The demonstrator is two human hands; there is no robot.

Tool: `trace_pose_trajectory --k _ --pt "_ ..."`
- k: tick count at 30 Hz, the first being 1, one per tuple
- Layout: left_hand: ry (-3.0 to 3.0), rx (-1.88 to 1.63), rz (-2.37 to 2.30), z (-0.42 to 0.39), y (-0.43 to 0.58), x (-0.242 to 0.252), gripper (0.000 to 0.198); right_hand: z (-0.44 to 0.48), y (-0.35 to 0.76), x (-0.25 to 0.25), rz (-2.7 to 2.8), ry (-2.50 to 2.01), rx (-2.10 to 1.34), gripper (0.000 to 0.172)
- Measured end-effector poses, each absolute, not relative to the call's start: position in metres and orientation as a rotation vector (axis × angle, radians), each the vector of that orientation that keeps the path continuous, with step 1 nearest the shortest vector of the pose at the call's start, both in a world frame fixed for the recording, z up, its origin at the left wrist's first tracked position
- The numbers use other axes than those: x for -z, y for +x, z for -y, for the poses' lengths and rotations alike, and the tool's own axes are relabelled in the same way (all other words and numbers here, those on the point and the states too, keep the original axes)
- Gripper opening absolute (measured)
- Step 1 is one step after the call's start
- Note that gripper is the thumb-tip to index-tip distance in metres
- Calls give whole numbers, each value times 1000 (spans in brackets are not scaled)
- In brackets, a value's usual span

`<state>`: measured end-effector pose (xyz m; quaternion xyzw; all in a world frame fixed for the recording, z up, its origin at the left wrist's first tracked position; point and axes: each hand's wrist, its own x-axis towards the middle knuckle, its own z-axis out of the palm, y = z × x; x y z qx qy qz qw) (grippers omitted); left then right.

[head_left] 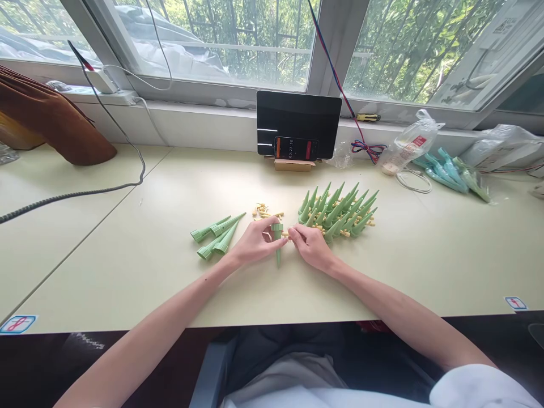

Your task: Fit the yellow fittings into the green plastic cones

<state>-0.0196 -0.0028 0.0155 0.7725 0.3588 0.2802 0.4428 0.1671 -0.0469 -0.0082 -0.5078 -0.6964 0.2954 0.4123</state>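
A green spike (277, 228) was grasped by the left hand (258, 242) over the bench (127, 272), its tip directed downward. A small yellow piece (285, 234) was pinched by the right hand (312, 245) at the spike's side; whether it was inserted could not be told. Four loose spikes (220, 228) were laid to the left, and many yellow-fitted spikes (338, 211) were gathered to the right.

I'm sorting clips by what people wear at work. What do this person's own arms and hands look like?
The left hand and right hand are ungloved, with no watch or bracelet visible at either wrist. Both forearms are uncovered. A short white sleeve shows on the right arm; any left sleeve is out of view.
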Motion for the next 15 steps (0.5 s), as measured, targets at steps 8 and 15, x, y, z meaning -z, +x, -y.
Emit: trace_pose_trajectory --k 8,15 --pt "1926 -731 -914 3 -18 -17 21 50 166 3 1729 -1240 -814 24" --pt "1949 -735 -948 3 -18 -18 19 49 167 7 1688 -1241 -853 20"
